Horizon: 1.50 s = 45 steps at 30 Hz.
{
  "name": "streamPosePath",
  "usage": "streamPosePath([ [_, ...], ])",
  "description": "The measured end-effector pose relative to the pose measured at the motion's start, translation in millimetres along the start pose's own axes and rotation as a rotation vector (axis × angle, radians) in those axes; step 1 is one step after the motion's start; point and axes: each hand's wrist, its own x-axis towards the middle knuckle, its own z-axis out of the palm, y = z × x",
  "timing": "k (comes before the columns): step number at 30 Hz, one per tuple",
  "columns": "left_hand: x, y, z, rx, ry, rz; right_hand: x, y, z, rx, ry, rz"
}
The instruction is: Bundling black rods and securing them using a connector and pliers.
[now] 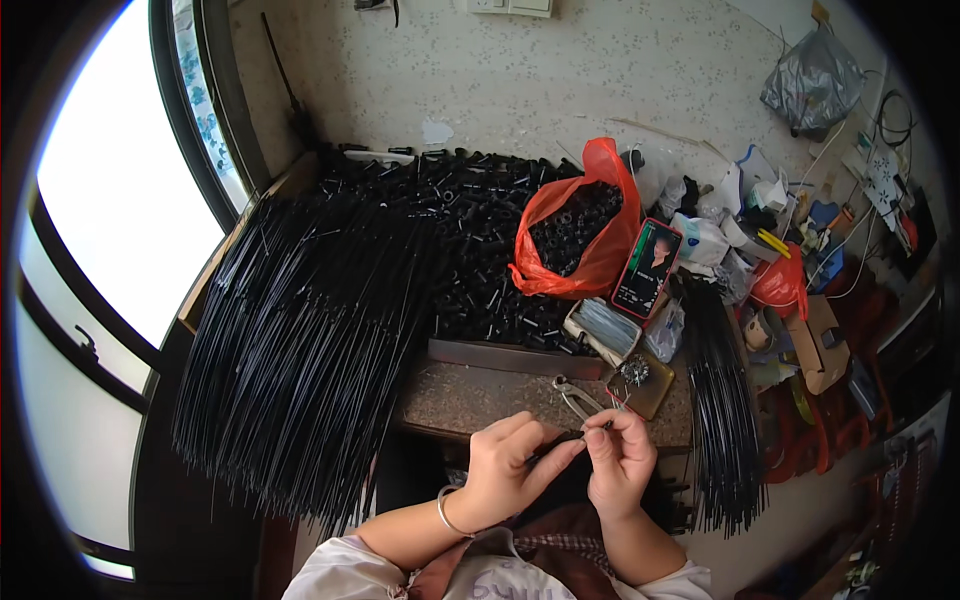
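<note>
Close together above the table's front edge, my left hand (pixel 515 472) and my right hand (pixel 620 465) meet fingertip to fingertip. Both are closed on a small black part (pixel 568 437); fingers cover most of it, so its exact kind is unclear. Just beyond my fingers, metal pliers (pixel 574 396) lie on the tabletop (pixel 480 394). A large pile of thin black rods (pixel 300 350) hangs over the edge to the left of my hands. On the right hangs a smaller bundle of similar black rods (pixel 722 420).
A heap of small black tubular pieces (pixel 465 220) covers the back, behind a dark strip (pixel 515 358). An open red plastic bag (pixel 620 225) holds more. A phone (pixel 648 268) leans beside a box of pale thin sticks (pixel 606 330) and a shallow tray (pixel 655 390). Clutter fills the right.
</note>
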Motion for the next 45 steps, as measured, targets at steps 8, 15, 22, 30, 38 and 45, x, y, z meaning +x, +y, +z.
streamPosePath([
  [8, 62.5, -68.5, 25.8, -0.833, -0.631, -0.236, 35.2, 22.1, -26.9, 0.411, 0.123, 0.315],
  [15, 168.2, -152.0, 64.5, 0.634, -0.022, 0.002, 42.8, 35.7, -49.0, 0.386, 0.094, 0.409],
  [22, 179.9, -149.7, 74.1, 0.688, -0.063, 0.124, 43.8, 34.1, -58.5, 0.352, 0.08, 0.429],
  [30, 86.3, -91.4, 34.2, -1.175, -0.227, -0.565, 38.5, 25.3, -38.0, 0.355, 0.089, 0.344],
  [38, 33.0, -38.6, -19.4, -1.58, -0.332, -0.327, 7.8, 1.1, 23.1, 0.289, -0.207, 0.213],
  [45, 17.6, -38.9, -33.6, -1.434, -0.344, -0.348, -3.3, 9.3, 22.9, 0.37, -0.293, 0.25],
])
